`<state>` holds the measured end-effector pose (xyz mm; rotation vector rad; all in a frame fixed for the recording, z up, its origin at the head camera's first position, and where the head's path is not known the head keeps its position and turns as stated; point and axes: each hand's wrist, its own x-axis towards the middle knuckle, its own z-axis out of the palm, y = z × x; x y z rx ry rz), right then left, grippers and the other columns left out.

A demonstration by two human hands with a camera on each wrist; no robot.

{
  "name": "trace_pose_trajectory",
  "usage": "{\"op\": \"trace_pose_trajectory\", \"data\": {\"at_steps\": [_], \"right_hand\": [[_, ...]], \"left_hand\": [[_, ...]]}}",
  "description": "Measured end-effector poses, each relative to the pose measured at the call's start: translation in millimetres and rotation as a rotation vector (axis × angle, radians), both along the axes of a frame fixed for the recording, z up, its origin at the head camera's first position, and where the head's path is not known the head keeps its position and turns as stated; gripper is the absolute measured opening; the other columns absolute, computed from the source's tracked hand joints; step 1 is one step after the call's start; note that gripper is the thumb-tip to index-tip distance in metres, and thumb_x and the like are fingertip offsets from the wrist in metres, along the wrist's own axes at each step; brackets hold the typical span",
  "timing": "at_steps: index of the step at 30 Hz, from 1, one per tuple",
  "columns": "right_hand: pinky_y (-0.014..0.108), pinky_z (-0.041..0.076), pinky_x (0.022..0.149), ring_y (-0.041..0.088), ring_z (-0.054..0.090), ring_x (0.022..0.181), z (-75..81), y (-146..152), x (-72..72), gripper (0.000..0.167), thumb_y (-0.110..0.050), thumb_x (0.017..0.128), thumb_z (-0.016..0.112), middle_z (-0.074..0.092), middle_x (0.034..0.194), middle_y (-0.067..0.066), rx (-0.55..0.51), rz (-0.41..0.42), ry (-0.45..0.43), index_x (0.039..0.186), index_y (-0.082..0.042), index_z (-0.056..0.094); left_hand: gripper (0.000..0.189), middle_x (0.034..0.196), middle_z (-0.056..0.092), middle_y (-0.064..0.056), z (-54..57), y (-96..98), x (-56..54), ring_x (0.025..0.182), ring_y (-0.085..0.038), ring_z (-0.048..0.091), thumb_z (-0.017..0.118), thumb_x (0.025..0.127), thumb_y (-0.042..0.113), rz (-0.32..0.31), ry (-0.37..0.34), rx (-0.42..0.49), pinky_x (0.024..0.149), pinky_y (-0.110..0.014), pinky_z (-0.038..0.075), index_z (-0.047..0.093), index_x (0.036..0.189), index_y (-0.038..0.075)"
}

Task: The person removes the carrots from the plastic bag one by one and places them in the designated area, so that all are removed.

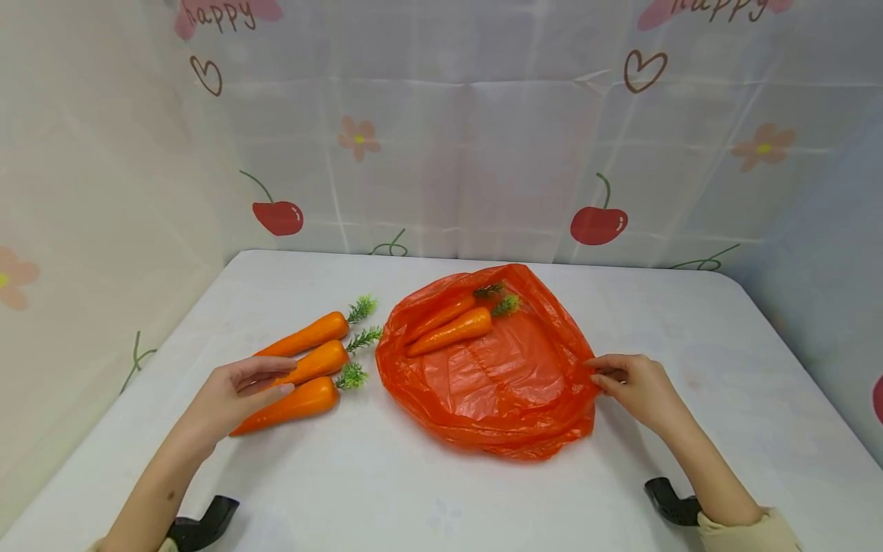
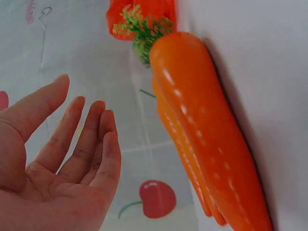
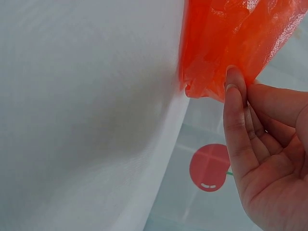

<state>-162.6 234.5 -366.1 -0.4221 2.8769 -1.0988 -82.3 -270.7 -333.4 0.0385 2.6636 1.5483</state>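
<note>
A red plastic bag point(image 1: 497, 383) lies spread open on the table, with two orange carrots point(image 1: 451, 331) inside at its left. My right hand point(image 1: 638, 387) pinches the bag's right edge between thumb and fingers; the right wrist view shows the plastic point(image 3: 216, 57) caught at the fingertips. Left of the bag, three carrots point(image 1: 303, 402) with green tops lie side by side. Over their thin ends hovers my left hand point(image 1: 231, 399), thumb and fingers parted with nothing held. In the left wrist view this hand point(image 2: 72, 159) is apart from the nearest carrot point(image 2: 202, 115).
The white table point(image 1: 690, 330) has rounded far corners. Behind it hangs a curtain point(image 1: 462, 153) printed with cherries, flowers and hearts. Black curved wrist pieces point(image 1: 203, 525) show at both forearms.
</note>
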Motion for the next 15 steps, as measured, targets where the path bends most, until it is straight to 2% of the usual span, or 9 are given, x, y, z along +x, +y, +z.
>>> {"op": "trace_pose_trajectory", "data": {"at_steps": [5,7,11,15], "right_hand": [[0.031,0.054,0.063,0.024,0.064,0.074,-0.1,0,-0.4,0.021,0.004,0.083,0.066,0.066,0.094,0.017,0.003,0.002,0.005,0.104,0.008,0.066],[0.031,0.054,0.063,0.024,0.064,0.075,-0.1,1,-0.4,0.021,0.004,0.083,0.066,0.066,0.094,0.017,0.004,0.004,0.006,0.104,0.008,0.066],[0.031,0.054,0.063,0.024,0.064,0.074,0.3,0,-0.3,0.021,0.004,0.083,0.066,0.066,0.093,0.017,0.003,0.006,0.005,0.104,0.008,0.066],[0.031,0.054,0.063,0.024,0.064,0.074,1.0,0,-0.2,0.021,0.005,0.083,0.066,0.066,0.094,0.018,-0.003,0.009,0.001,0.104,0.009,0.066]], "left_hand": [[0.039,0.119,0.057,-0.019,8.8,38.2,-15.9,0.112,-0.031,0.053,0.07,0.086,0.015,-0.063,0.01,0.112,0.084,-0.021,0.046,0.06,0.118,-0.005],[0.037,0.118,0.058,-0.017,10.5,54.9,-22.9,0.112,-0.033,0.053,0.071,0.085,0.013,-0.097,0.012,0.121,0.085,-0.024,0.047,0.061,0.116,-0.003],[0.032,0.116,0.06,-0.009,10.8,87.3,-35.6,0.111,-0.03,0.054,0.071,0.084,0.015,-0.165,0.031,0.069,0.087,-0.03,0.047,0.065,0.114,0.003],[0.029,0.111,0.063,-0.004,5.2,114.0,-49.7,0.108,-0.029,0.055,0.071,0.084,0.014,-0.239,0.069,0.058,0.088,-0.036,0.047,0.067,0.112,0.007]]}}
